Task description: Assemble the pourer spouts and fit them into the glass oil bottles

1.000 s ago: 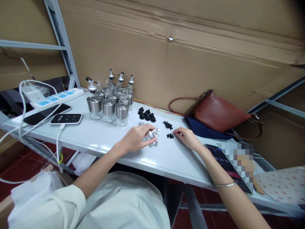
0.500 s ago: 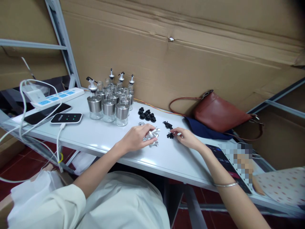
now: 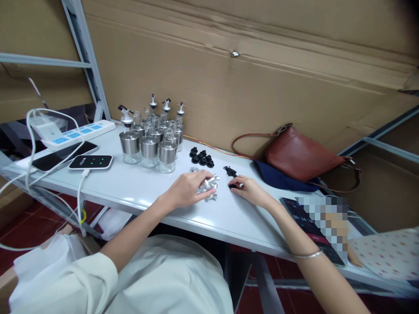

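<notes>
My left hand lies curled over a small heap of silver spout parts on the white table, fingers closed on some of them. My right hand rests just to the right, fingertips pinching a small black plastic piece. Another black piece lies a little farther back. A cluster of black caps sits behind the silver parts. Several glass bottles with steel bands stand at the back left, some fitted with pourer spouts.
A power strip, a phone and a black charger pad with white cables lie at the left. A brown handbag on dark blue cloth sits at the back right. A dark tablet lies at the right. Cardboard lines the wall behind.
My right hand has slid left and closed its fingertips over the small black piece. My left hand stays on the silver parts.
</notes>
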Demonstrator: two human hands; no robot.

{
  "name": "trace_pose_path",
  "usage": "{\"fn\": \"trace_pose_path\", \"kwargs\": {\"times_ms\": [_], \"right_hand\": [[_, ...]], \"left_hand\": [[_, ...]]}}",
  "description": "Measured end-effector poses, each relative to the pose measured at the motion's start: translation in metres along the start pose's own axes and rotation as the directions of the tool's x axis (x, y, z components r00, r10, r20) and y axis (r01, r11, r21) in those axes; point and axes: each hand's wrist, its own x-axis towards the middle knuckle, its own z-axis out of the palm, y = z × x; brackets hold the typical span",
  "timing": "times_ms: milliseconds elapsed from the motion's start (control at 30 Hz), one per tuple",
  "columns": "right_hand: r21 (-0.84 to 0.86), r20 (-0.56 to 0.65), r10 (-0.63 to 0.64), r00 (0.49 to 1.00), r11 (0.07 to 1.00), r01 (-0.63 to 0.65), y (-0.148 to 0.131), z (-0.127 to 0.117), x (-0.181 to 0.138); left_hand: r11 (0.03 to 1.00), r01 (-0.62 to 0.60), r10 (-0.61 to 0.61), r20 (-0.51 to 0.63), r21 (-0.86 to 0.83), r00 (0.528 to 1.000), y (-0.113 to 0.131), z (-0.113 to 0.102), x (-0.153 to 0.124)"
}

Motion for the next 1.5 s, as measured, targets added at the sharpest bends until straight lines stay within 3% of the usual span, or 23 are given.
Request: {"fn": "trace_pose_path", "kwargs": {"times_ms": [300,467,600,733,867,1100,1267,1500], "right_hand": [[-0.033,-0.034,-0.116,0.993,0.993,0.114,-0.006,0.002,0.003],[-0.009,-0.069,-0.09,0.994,0.996,0.089,-0.011,-0.001,0.0],[0.14,-0.188,-0.069,0.98,0.986,0.096,-0.046,-0.009,-0.011],[0.232,-0.127,-0.152,0.98,0.956,0.178,-0.097,-0.01,-0.028],[0.342,-0.195,-0.103,0.975,0.925,0.166,-0.128,0.0,-0.048],[0.562,-0.284,0.122,0.951,0.825,0.062,-0.126,0.015,-0.074],[0.563,-0.29,0.094,0.953,0.821,0.09,-0.131,0.015,-0.076],[0.425,-0.289,0.052,0.956,0.902,0.08,-0.123,0.019,-0.068]], "left_hand": [[1.0,0.019,-0.019,0.027,0.013,0.999,0.0,0.0,0.001],[1.0,0.023,-0.023,0.054,0.011,0.998,-0.001,-0.001,0.001],[0.997,0.039,-0.028,0.161,-0.063,0.987,0.004,-0.003,0.002],[0.98,0.051,-0.002,0.246,-0.194,0.969,0.018,-0.005,0.002],[0.977,-0.009,0.063,0.247,-0.214,0.967,0.033,-0.009,0.001],[0.985,-0.149,0.161,0.137,-0.091,0.978,0.034,-0.011,0.002],[0.984,-0.101,0.123,0.15,-0.147,0.981,0.036,-0.016,0.004],[0.981,-0.1,0.137,0.225,-0.168,0.965,0.03,-0.017,0.001]]}}
